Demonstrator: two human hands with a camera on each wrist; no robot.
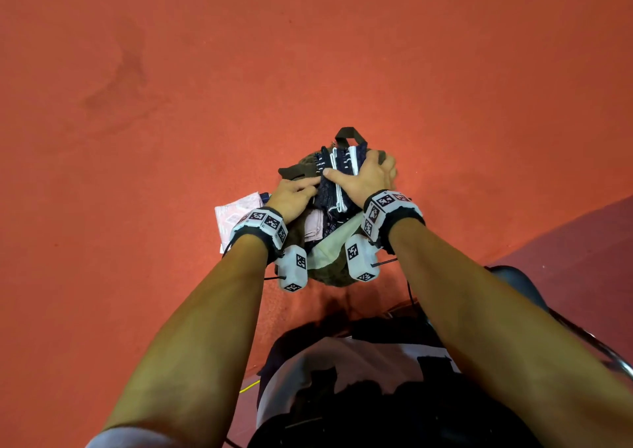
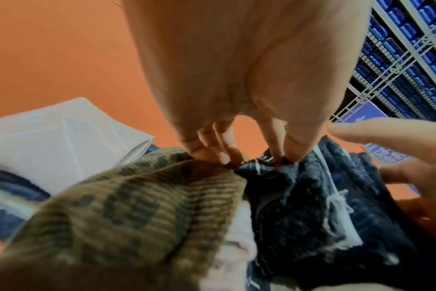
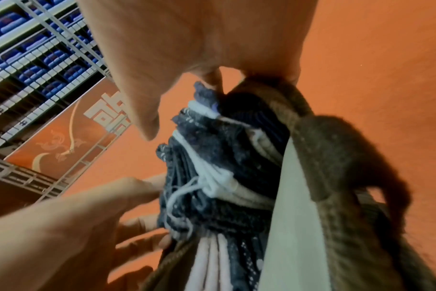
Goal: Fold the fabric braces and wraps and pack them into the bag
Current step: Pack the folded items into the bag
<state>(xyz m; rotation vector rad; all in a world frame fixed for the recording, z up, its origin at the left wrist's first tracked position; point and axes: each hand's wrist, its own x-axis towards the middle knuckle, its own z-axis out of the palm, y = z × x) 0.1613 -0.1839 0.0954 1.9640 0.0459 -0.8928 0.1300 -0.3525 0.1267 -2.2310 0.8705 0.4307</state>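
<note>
Navy folded wraps (image 1: 337, 180) stood half inside the brown bag (image 1: 329, 272) on the red floor, right hand (image 1: 368, 176) clasping them. Left-wrist view: left hand (image 2: 236, 78) pinched the bag's rim. Right-wrist view: wraps bundled; a white packet (image 1: 236, 216) apparently remained left of the bag.

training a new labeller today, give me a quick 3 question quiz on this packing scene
1. True or false: the right hand lies on the stack of dark folded wraps at the mouth of the bag.
2. What lies on the red floor beside the bag, near the left hand? A) a white patterned folded piece B) a green bottle C) a pair of shoes
3. Fill in: the left hand's fingertips pinch the rim of the brown ____.

Key: 1 true; 2 A; 3 bag
</note>
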